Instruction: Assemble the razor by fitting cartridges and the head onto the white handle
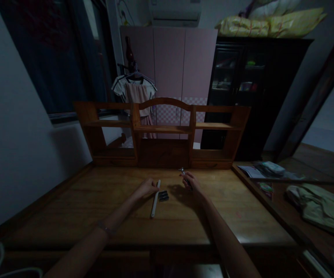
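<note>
My left hand (147, 187) is closed at the upper part of a slim white strip (155, 205), its fingertips pinching the edge. The strip lies lengthwise on the wooden desk and has a small dark dot near its near end. In my right hand (192, 183), held just over the desktop, is what looks like a small wrench (182, 171) with a shiny metal head; my fingers hide most of its dark handle. Between the hands, close to the strip, lie a few short black pieces (163, 196), too small and dark to name.
A wooden shelf unit (163, 129) with open compartments stands along the far edge of the desk (105, 200). Beyond the raised right edge lie papers (250, 171) and a pale green cloth (323, 206). A white cable (1, 258) shows at the lower left.
</note>
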The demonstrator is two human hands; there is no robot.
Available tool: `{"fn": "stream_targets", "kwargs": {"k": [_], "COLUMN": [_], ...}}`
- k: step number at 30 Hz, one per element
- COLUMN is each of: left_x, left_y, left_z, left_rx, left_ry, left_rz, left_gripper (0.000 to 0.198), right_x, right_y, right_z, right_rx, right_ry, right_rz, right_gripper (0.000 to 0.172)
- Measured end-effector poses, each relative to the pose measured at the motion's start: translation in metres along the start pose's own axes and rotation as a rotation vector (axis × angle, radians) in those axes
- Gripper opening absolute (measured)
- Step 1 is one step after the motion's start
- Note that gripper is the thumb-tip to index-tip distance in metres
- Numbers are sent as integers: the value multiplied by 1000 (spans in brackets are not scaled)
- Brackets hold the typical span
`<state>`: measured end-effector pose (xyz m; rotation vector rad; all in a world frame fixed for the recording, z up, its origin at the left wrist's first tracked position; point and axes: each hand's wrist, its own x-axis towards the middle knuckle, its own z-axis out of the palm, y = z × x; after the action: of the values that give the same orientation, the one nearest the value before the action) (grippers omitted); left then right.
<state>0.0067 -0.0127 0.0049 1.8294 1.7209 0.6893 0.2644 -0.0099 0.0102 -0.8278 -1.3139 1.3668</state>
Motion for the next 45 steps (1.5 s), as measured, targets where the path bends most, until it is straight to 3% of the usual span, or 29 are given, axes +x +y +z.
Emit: {"fn": "stream_targets", "kwargs": {"k": [8, 13, 16, 21, 29, 34, 45], "left_x": [-19, -15, -12, -4, 21, 26, 6], "left_y": [11, 2, -2, 1, 3, 5, 17], "left_z": [1, -1, -5, -13, -11, -9, -2], "left_rx": [37, -13, -153, -507, -746, -882, -868], "left_ry": [12, 83, 89, -46, -47, -185, -363], "left_rz": [-26, -22, -24, -92, -10, 21, 82], "left_gripper": [16, 11, 14, 20, 33, 47, 58], "right_x": [-2, -1, 1, 4, 5, 5, 5], "right_y": [-1, 1, 3, 6, 10, 8, 14], "right_z": [2, 0, 0, 0, -2, 0, 8], "right_rx": [-3, -14, -27, -39, -45, -71, -125], "right_ry": [-11, -17, -1, 33, 23, 21, 31], "right_rz": [-10, -11, -6, -9, -25, -7, 95], "right_gripper": [31, 31, 33, 33, 36, 41, 37]}}
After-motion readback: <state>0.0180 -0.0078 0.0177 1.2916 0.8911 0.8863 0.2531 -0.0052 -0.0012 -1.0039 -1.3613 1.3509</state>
